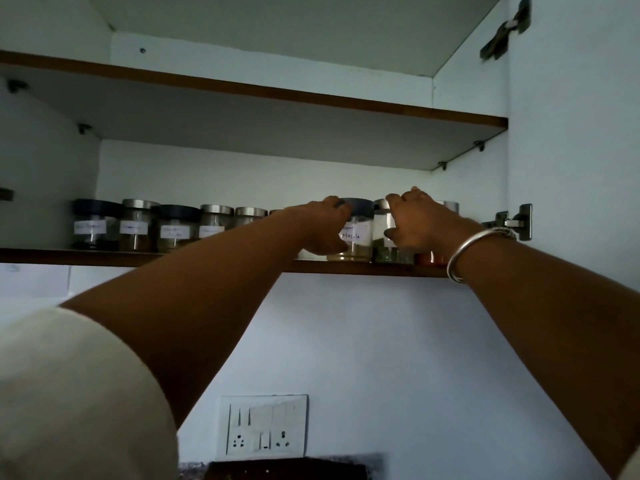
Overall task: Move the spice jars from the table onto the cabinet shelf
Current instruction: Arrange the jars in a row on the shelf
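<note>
Clear glass spice jars (136, 225) with white handwritten labels and black or steel lids stand upright in a row on the cabinet shelf (138, 255). The left hand (325, 230) grips the black-lidded Masala jar (358, 233), which touches the steel-lidded jar (382, 233) of green contents that the right hand (415, 223) grips.

jars (175, 230) in row on shelf (69, 256) | socket panel (263, 427) below shelf

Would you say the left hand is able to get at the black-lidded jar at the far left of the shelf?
Probably yes: the black-lidded jar stands at the open front edge of the shelf, nothing before it; the left hand must first release the masala jar.
</note>
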{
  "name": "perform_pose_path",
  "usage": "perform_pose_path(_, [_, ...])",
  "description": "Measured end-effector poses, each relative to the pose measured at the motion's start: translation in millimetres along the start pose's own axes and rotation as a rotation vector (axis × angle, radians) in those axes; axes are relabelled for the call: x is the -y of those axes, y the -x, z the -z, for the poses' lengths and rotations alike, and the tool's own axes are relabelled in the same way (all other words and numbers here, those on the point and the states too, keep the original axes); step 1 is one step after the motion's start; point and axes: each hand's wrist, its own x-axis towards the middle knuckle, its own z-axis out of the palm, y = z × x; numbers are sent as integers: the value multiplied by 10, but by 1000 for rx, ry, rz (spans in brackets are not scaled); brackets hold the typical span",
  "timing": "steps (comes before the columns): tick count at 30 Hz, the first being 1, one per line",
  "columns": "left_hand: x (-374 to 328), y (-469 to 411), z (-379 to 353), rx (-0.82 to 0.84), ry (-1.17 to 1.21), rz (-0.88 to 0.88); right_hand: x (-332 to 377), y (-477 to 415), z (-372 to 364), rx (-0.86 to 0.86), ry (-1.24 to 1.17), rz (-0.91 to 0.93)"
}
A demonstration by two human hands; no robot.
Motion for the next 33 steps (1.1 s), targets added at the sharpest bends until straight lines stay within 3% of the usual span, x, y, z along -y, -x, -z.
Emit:
perform_pose_path(9, [-179, -344, -20, -82, -35, 94, -381, -256, -183, -42, -17, 54])
perform_pose_path(18, [-244, -686, -11, -217, -14, 219, -424, -530, -335, -256, -48, 103])
perform_pose_path(33, [232, -1091, -384, -136, -169, 234, -226, -1214, -644, -117, -67, 79])
